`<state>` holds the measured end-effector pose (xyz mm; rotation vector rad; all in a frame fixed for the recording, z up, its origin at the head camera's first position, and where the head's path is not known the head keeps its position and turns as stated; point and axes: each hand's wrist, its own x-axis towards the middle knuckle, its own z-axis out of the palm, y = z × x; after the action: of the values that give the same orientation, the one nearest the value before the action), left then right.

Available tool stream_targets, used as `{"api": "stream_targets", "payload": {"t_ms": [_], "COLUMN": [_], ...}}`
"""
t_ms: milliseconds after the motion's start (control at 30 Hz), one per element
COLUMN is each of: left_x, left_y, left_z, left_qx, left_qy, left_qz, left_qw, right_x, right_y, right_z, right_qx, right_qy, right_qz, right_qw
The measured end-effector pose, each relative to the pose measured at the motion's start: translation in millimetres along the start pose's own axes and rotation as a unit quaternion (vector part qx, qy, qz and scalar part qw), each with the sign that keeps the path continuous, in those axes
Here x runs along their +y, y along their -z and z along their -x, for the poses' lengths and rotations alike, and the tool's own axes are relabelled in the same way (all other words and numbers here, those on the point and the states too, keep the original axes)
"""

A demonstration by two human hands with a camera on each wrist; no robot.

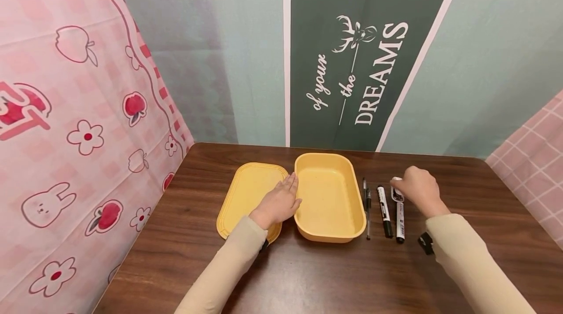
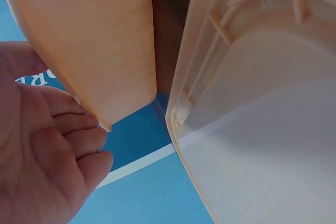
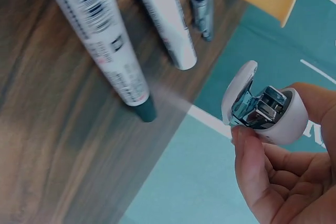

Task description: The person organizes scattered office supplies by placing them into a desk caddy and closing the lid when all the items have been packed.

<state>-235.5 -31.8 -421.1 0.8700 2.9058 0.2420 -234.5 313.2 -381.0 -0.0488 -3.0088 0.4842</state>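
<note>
Right hand (image 1: 421, 188) pinches a white, rounded plastic case (image 3: 292, 123), right of the yellow rectangular plastic box (image 1: 327, 201); left hand (image 1: 278, 202), fingers extended, touches the box's left side.

Bright, soft, even light over the tabletop (image 1: 303, 280), with mild glare and only faint shadows.
In the head view a hazy sheen lies on the wood's near middle, weak shade falls beneath the right sleeve (image 1: 466, 255), and a dim patch darkens the left of the far cloth (image 1: 184, 50); its lettering (image 1: 382, 74) reads crisply, though print on the pens is too small to read, and wide-angle stretch slants both side edges. The left wrist view runs cool, the lid (image 2: 273, 129) washed out and soft. In the right wrist view, glints spark inside the small white case (image 3: 289, 129), while the wood grain looks smeared.
</note>
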Motion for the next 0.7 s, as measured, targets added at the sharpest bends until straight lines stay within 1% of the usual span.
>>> {"api": "stream_targets", "payload": {"t_ms": [233,500,633,700], "left_x": [0.1,1.4,2.7,3.2], "left_y": [-1.8,-7.4,-10.3,-11.8], "left_z": [1.7,3.3,4.1,4.9], "left_qx": [0.001,0.017,0.020,0.027], "left_qy": [-0.001,-0.005,-0.002,-0.003], "left_qz": [-0.001,-0.041,-0.057,-0.060], "left_qw": [1.0000,0.9990,0.9982,0.9978], "right_x": [-15,-30,-41,-48], "right_y": [2,-1,-3,-4], "right_z": [0.8,-2.4,-2.2,-2.1], "right_qx": [-0.001,-0.003,-0.003,-0.002], "right_qy": [0.010,0.016,0.019,0.024], "right_qz": [-0.008,-0.031,-0.041,-0.045], "right_qw": [0.9999,0.9994,0.9990,0.9987]}}
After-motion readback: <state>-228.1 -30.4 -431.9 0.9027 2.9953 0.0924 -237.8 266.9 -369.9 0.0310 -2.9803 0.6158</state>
